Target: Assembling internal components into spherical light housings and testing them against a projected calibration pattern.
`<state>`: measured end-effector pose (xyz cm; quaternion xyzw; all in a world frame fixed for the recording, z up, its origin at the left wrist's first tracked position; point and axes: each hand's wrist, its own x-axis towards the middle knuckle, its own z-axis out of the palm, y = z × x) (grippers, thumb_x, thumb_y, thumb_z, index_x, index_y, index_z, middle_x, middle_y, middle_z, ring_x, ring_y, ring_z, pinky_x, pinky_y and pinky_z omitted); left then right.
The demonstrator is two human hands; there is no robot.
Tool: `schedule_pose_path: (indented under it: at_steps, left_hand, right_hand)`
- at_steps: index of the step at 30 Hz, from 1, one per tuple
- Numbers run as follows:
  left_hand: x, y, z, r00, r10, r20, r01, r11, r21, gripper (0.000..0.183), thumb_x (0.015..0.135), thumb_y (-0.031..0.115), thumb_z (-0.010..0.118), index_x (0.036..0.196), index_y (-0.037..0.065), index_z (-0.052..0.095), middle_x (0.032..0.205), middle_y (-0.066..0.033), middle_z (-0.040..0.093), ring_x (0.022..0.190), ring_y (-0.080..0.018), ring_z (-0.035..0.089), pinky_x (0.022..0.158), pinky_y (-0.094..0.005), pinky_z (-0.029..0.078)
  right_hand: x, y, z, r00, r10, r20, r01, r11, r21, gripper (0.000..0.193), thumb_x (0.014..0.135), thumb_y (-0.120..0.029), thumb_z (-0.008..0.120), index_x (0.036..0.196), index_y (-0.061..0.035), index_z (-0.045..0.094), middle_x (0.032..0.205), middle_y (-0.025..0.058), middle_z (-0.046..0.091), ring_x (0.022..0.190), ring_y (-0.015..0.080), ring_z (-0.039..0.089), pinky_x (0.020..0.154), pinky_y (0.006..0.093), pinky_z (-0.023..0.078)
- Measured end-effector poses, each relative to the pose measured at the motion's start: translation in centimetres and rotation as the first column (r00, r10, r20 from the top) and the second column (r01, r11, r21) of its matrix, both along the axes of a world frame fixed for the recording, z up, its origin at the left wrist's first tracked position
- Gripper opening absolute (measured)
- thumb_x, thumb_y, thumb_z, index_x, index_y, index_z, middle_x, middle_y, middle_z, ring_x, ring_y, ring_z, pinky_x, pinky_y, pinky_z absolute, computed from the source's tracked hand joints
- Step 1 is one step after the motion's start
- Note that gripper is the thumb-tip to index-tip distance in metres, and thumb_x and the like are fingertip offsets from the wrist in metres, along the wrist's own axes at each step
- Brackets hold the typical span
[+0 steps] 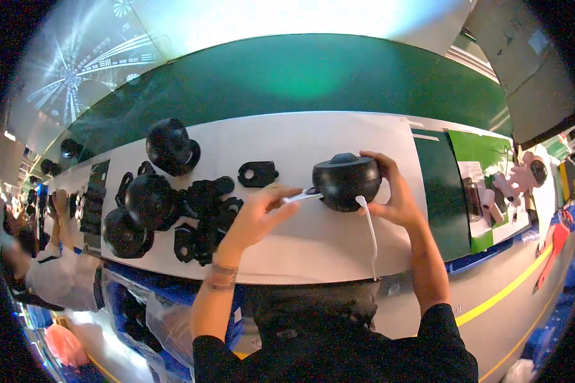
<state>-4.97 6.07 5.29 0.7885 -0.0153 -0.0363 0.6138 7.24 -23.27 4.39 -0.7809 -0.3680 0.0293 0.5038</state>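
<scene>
A round black housing [344, 183] with a raised cap stands on the white work surface in front of me. My right hand [395, 195] grips its right side, fingers behind it and thumb near its front. A thin white cable [372, 239] hangs from the front of the housing toward the near edge. My left hand [262, 214] pinches a slim white piece [303, 196] whose dark tip meets the left side of the housing; its exact kind is unclear. A flat black bracket [258, 173] with a round hole lies just beyond my left hand.
Several round black housings [148, 201] and a heap of small black parts [204, 207] lie to the left. On the right, pinkish-white parts [503, 186] rest on a green mat [482, 241]. A co-worker's arm [61, 214] shows at far left, near a plastic-lined blue bin [166, 319].
</scene>
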Motion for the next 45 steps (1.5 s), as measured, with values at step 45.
schedule_pose_path:
  at_steps: [45]
  left_hand:
    - [-3.9, 8.6, 1.8, 0.781, 0.149, 0.606, -0.571, 0.562, 0.598, 0.032, 0.075, 0.02, 0.073, 0.103, 0.005, 0.068, 0.1, -0.014, 0.065, 0.099, -0.0335, 0.06, 0.093, -0.0444, 0.044]
  right_hand:
    - [-3.8, 22.4, 6.2, 0.865, 0.39, 0.317, 0.042, 0.573, -0.819, 0.051, 0.07, -0.019, 0.077, 0.11, 0.0058, 0.057, 0.118, 0.0217, 0.054, 0.101, 0.0367, 0.062, 0.082, 0.0464, 0.054]
